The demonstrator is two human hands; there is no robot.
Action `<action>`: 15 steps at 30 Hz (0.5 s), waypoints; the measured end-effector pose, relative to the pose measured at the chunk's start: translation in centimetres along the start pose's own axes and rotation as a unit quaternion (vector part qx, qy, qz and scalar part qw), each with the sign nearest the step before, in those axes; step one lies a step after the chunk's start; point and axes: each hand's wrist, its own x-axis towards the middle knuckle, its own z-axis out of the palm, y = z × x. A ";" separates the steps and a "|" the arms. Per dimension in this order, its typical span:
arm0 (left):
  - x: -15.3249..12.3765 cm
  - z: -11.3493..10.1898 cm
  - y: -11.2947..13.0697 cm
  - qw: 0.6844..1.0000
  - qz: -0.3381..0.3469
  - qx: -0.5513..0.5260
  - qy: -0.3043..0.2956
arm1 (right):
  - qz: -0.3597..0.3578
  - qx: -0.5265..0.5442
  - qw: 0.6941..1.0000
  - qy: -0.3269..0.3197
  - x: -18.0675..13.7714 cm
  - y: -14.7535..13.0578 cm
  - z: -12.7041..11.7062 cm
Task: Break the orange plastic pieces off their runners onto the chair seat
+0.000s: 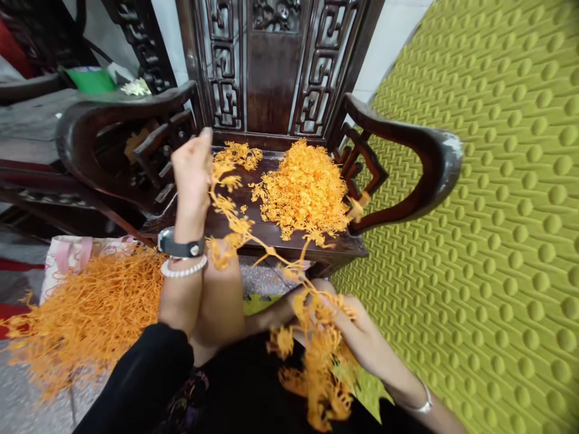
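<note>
My left hand point(192, 172) is raised over the seat of a dark carved wooden chair point(271, 78), its fingers pinched on the upper end of an orange flower strand point(235, 220). The strand runs down and right to my right hand point(357, 328), which is closed on a bunch of the same orange strands point(316, 367) over my lap. A heap of small orange pieces point(305, 190) lies on the chair seat, just right of my left hand. My left wrist wears a dark watch and a white bead bracelet.
A big loose pile of orange strands point(85, 313) lies at the lower left, over a pink-and-white bag point(67, 253). A green bumpy mat point(493, 211) covers the floor at the right. The chair's curved armrests point(420, 157) flank the seat. A green object point(93, 79) sits far left.
</note>
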 end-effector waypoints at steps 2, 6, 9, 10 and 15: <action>2.1 1.7 -0.2 0.997 0.060 0.034 -0.043 | 0.006 0.023 0.998 0.063 -0.8 1.3 -0.2; 4.0 7.9 -1.0 0.989 0.120 0.071 -0.051 | 0.017 0.064 0.989 0.132 -2.2 3.9 -0.1; 3.6 12.5 -1.8 0.986 0.150 0.032 -0.069 | 0.060 0.087 0.976 0.190 -3.4 5.3 0.6; 3.3 13.8 -1.9 0.985 0.157 0.022 -0.076 | 0.075 0.096 0.970 0.210 -3.9 5.6 0.9; 1.9 18.2 -1.9 0.971 0.161 0.058 -0.169 | 0.124 0.139 0.956 0.224 -5.9 5.5 1.3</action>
